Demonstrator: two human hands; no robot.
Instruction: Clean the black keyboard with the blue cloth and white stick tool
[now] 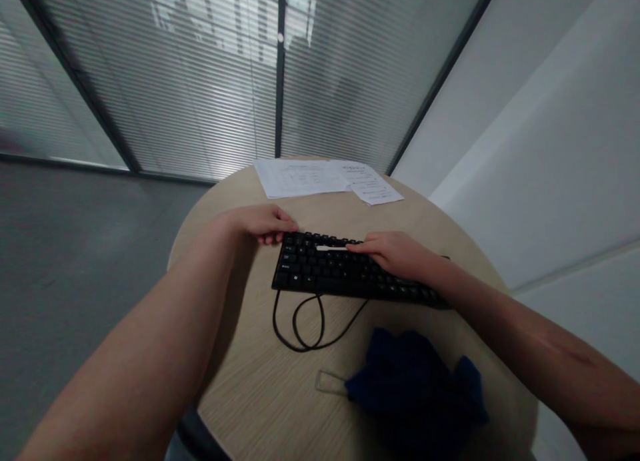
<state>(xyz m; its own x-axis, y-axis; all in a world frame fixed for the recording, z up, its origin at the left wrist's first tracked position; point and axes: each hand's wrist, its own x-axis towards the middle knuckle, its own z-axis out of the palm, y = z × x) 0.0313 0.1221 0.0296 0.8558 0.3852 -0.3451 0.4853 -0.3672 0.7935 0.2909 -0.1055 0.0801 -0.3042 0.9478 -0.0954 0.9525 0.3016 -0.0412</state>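
Note:
A black computer keyboard [325,268] lies on the round wooden table, its cable [320,328] looped in front of it. My left hand [267,224] pinches the keyboard's far left corner between thumb and curled fingers. Over the upper rows of keys, my right hand [387,251] is closed on a slim white stick-like tool [330,248]. The tool points left and lies close against the keys; a dark strip shows along its lower side, too small to make out. My right hand and forearm hide part of the keyboard's right half.
Printed paper sheets [305,177] lie at the table's far edge. Nearer me on the table [260,368] is a crumpled dark blue cloth [415,381] with a thin wire-like loop [330,382] beside it. Glass panels with blinds [200,81] stand behind, a white wall [565,134] at right.

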